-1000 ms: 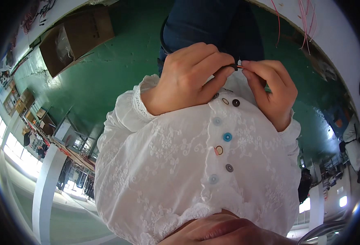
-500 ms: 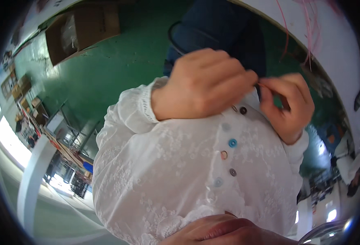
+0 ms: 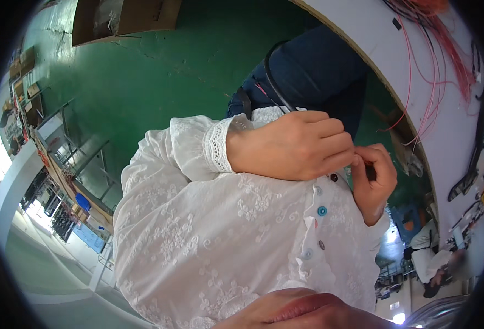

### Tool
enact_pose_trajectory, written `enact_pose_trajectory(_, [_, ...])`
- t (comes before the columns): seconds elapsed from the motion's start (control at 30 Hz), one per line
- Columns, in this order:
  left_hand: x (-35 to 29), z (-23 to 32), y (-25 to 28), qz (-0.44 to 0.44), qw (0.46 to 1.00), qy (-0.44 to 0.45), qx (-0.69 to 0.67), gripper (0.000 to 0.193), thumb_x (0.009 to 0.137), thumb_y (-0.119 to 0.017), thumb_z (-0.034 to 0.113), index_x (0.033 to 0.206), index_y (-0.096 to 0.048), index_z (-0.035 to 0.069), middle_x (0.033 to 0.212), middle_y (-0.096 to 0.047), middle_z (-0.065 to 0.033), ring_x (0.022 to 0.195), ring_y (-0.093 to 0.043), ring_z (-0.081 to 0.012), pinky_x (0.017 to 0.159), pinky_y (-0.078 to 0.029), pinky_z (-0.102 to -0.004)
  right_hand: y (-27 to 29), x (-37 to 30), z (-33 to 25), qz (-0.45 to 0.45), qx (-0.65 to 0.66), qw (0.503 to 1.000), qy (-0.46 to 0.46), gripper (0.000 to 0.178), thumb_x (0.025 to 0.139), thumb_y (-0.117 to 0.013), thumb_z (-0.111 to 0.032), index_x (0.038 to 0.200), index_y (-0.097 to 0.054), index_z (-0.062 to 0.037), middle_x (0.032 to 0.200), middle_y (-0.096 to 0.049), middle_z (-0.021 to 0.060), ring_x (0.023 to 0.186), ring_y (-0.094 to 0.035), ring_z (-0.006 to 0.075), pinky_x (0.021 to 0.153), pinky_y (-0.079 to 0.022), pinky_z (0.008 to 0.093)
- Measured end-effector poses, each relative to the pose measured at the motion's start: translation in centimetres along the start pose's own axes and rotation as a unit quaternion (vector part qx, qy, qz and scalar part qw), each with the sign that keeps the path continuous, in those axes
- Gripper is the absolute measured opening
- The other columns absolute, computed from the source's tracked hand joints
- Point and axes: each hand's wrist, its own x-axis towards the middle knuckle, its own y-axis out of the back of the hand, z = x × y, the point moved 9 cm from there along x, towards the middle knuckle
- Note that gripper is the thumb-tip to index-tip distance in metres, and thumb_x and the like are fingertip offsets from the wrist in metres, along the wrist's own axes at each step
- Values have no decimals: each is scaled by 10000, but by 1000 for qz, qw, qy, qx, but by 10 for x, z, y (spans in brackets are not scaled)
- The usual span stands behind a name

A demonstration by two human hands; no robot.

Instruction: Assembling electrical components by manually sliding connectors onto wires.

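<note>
Black cable [image 3: 270, 75] | over blue trousers [image 3: 319, 68], 11 o'clock from left hand [image 3: 302, 142] | left fingers curled, meeting right hand's [image 3: 376, 175] bent fingertips (grip hidden; cannot tell what either holds) | risk: loop could snag on the leg if hands pull away | axis bowed, lower stretch pointing 5 o'clock

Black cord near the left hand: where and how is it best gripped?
The black cord is probably best pinched across its bend, coming from the person's left: it bows out that way, while its lower stretch runs close to the left hand.
</note>
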Motion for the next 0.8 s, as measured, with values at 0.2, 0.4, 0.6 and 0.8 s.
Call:
enact_pose_trajectory(0.2, [-14,-19,9,14,996,79,-24,271,725,-687,126,972,-672,15,842,-545,-30,753,-577,-166,633,-491,-291,-6,19,-12,-15,-56,998,-7,173,861,-768,21,1029,-739,-10,896,-684,115,731,-636,190,650,-501,282])
enact_pose_trajectory(0.4, [-19,-27,20,34,994,105,10,246,736,-692,120,963,-681,26,829,-542,-21,753,-571,-150,633,-471,-267,-11,29,-25,-38,-140,985,97,187,837,-776,43,1013,-750,-15,881,-688,104,702,-636,208,625,-509,285])
enact_pose_trajectory(0.6, [-22,-28,18,34,996,77,12,244,728,-691,139,952,-677,42,875,-582,0,790,-568,-137,656,-452,-264,-17,35,-18,-26,-81,996,40,147,855,-763,37,996,-741,-1,852,-677,94,638,-592,168,527,-443,267])
enact_pose_trajectory(0.8, [-25,-29,21,38,996,83,9,229,733,-683,143,942,-669,52,912,-597,4,813,-570,-136,669,-453,-268,-22,36,-10,-29,-30,998,41,117,869,-752,34,983,-732,19,829,-660,93,611,-551,146,516,-384,244])
